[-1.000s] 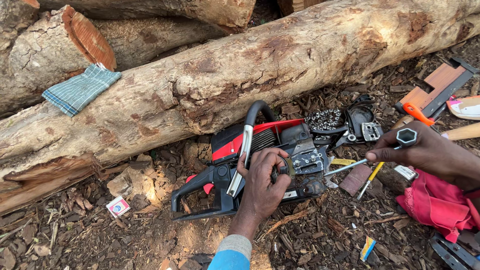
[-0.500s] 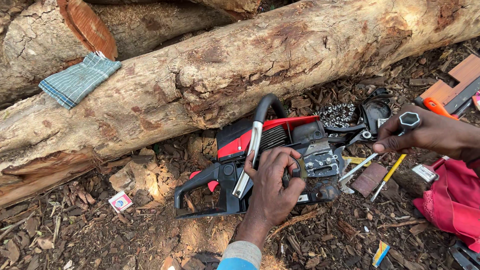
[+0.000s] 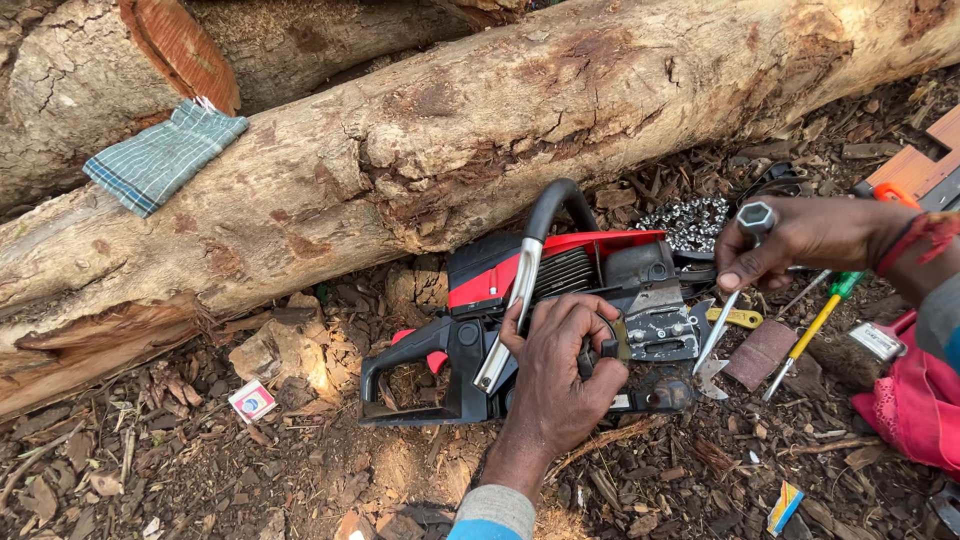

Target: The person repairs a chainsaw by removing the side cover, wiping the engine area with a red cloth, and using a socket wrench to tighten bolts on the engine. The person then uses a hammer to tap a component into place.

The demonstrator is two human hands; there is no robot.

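**Socket wrench lifted off the chainsaw**

I see the left hand (image 3: 560, 375) still clamped around the chainsaw (image 3: 560, 310) on the wood-chip ground beside the log (image 3: 420, 150). The right hand (image 3: 800, 240), fingers pinching the socket wrench (image 3: 735, 290), has risen slightly since before.

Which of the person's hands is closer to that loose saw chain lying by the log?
The right. The right hand, gripping a metal wrench, sits just beside the saw chain. The left hand rests lower down on the chainsaw body, farther from it.
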